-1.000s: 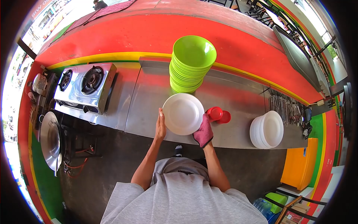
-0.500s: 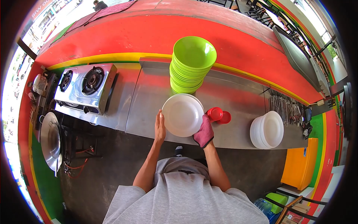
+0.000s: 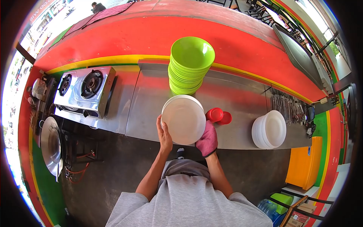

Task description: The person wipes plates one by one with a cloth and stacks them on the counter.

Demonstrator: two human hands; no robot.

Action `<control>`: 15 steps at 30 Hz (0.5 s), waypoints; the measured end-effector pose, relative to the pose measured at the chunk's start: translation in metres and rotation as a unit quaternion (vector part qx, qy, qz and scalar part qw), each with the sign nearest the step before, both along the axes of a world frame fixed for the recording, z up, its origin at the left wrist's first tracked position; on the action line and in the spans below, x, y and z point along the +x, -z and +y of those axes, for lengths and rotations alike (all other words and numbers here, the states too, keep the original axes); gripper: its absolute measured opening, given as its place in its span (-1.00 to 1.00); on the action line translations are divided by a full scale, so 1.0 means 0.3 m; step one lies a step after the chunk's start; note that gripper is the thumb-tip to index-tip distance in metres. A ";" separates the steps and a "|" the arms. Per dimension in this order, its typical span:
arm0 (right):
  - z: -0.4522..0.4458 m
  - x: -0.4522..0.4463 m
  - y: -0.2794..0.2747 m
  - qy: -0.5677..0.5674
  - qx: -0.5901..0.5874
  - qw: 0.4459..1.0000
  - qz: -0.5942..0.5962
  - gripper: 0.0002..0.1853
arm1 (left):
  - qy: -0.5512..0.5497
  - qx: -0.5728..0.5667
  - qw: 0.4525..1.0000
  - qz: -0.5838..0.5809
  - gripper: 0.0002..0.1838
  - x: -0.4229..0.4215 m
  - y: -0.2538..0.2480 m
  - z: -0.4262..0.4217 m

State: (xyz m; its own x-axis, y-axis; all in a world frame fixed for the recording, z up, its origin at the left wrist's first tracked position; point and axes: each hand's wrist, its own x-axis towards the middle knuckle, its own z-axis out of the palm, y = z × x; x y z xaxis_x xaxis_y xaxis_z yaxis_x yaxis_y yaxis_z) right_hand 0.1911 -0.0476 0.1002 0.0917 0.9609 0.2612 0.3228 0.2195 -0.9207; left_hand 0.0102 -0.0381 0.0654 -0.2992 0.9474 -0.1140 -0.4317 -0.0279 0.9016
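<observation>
Between my two hands is a white bowl [image 3: 184, 122], tilted toward me above the front of the steel counter. A second white rim shows along its top edge; I cannot tell whether that is another bowl under it. My left hand [image 3: 164, 133] grips the left side, thumb near the rim. On the right side, my right hand [image 3: 207, 139], covered by a pink cloth mitt, holds the lower edge. Just behind the bowl rises a tall stack of green bowls [image 3: 190, 68]. Two red cups [image 3: 214, 114] lie right beside the mitt.
A stack of white bowls [image 3: 269, 129] sits on the counter [image 3: 236, 132] to the right, near a row of cutlery [image 3: 286, 108]. A two-burner gas stove [image 3: 84, 90] stands at left, with a wok [image 3: 51, 142] below it. Behind runs a red ledge [image 3: 124, 41].
The white bowl has tipped further toward me and come slightly lower. My left hand has slid down its side with the fingers now curled at the rim. The view has shifted slightly.
</observation>
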 end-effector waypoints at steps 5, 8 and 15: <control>-0.048 0.049 -0.118 -0.028 0.047 0.997 0.058 -0.65 | 0.027 -0.033 0.997 -0.069 -0.47 -0.025 -0.010 0.007; -0.099 0.115 -0.141 0.003 0.102 0.995 0.010 -0.67 | 0.048 -0.059 0.993 -0.091 -0.46 -0.024 -0.057 0.013; -0.238 0.133 -0.225 0.194 0.031 0.969 -0.150 -0.61 | 0.106 -0.081 0.986 -0.095 -0.45 0.052 -0.111 0.018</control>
State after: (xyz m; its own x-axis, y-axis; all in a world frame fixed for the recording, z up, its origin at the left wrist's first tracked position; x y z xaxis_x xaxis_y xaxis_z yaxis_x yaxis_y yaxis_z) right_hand 0.2310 -0.1189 0.1678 0.3532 0.8508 0.3890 0.6437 0.0807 -0.7610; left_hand 0.0258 -0.0328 0.0987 -0.0543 0.9509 -0.3046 -0.5740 0.2199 0.7888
